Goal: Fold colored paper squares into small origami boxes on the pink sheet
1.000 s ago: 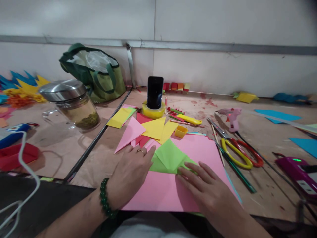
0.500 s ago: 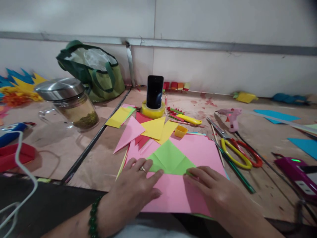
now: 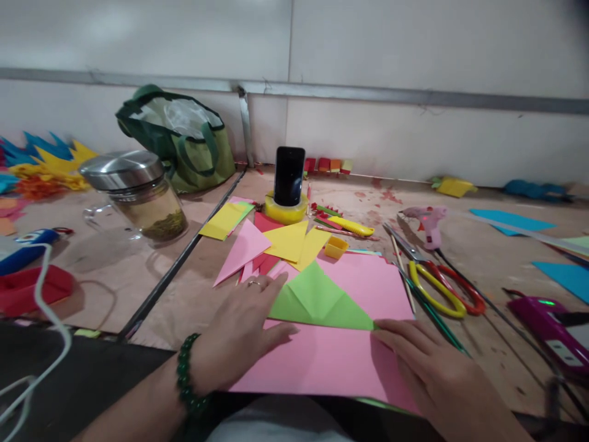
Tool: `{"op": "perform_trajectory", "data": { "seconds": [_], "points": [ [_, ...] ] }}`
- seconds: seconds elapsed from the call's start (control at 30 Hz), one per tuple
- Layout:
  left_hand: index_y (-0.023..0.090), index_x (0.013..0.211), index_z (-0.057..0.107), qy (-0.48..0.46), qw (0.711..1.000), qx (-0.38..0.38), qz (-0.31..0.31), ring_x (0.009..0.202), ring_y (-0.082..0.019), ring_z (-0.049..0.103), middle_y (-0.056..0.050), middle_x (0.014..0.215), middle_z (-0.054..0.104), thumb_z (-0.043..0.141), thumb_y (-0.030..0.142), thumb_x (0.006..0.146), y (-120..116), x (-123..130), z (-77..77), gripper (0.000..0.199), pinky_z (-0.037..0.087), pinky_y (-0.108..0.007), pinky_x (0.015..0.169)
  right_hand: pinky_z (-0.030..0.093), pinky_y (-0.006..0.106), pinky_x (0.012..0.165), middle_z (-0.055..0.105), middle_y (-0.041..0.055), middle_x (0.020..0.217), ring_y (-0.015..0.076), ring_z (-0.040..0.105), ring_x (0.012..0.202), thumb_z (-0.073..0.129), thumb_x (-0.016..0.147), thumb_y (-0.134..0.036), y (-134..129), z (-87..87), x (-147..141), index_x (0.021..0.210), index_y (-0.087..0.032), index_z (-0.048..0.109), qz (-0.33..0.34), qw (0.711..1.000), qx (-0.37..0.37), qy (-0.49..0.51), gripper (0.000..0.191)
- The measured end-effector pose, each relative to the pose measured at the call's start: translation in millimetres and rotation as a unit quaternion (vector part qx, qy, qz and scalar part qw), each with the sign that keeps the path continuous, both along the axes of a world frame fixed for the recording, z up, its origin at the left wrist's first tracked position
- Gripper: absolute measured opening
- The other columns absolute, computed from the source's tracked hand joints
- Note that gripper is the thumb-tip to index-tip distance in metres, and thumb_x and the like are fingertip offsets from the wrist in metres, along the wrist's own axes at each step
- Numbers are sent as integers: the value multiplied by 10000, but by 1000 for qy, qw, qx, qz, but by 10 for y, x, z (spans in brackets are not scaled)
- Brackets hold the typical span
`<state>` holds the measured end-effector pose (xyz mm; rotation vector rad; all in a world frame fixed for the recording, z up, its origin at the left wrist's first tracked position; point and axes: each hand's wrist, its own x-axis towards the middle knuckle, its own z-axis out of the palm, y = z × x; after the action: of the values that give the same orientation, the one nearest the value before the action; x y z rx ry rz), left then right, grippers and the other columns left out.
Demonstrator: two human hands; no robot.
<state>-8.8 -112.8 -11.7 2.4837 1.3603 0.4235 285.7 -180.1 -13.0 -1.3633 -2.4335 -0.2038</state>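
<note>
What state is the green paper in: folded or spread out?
Folded: the green paper makes a triangle on the pink sheet, with creases slanting across it.

Looks out from the person's head, forward and down — onto the left hand [image 3: 246,328] and right hand [image 3: 435,362], both close by in the lower half. Faces across the wooden tabletop [image 3: 193,301] to the white wall [image 3: 391,49], farther off. Puts the smartphone [image 3: 289,176] just above center — and catches pale clothing [image 3: 280,422] at the bottom edge.
</note>
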Motion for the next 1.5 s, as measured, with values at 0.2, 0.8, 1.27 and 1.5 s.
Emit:
{"op": "perform_trajectory", "data": {
  "seconds": [0.2,0.8,1.27,1.5],
  "points": [
    [157,1342,445,-127,991,-41,8,692,-152,577,1,779,614,608,69,787,33,102,-40,584,494,-278,646,568,307,763,683,73,1042,196,653,942,429,912,-170,-3,-34,-3,1101,-197,605,-7,1000,3,22,260],
    [184,1105,630,-61,956,235,-163,928,-196,574,-35,979,684,516,109,878,-386,-33,83,265,389,-381,874,561,212,656,725,43,792,135,676,747,444,819,-1,103,197,-469,890,-197,639,118,979,33,162,286],
    [165,1042,605,-4,969,144,-199,843,-201,579,-49,943,688,345,103,944,-120,-85,-24,285,378,-381,788,581,299,774,711,81,971,187,671,921,392,595,13,24,-118,-248,1085,-165,571,37,989,-41,138,551],
    [160,979,615,-8,974,106,-200,775,-203,555,-65,851,657,323,88,935,-131,-17,5,304,402,-339,687,579,276,712,729,53,883,176,676,832,408,672,11,27,11,-333,993,-174,634,52,993,-26,106,434]
  ]
}}
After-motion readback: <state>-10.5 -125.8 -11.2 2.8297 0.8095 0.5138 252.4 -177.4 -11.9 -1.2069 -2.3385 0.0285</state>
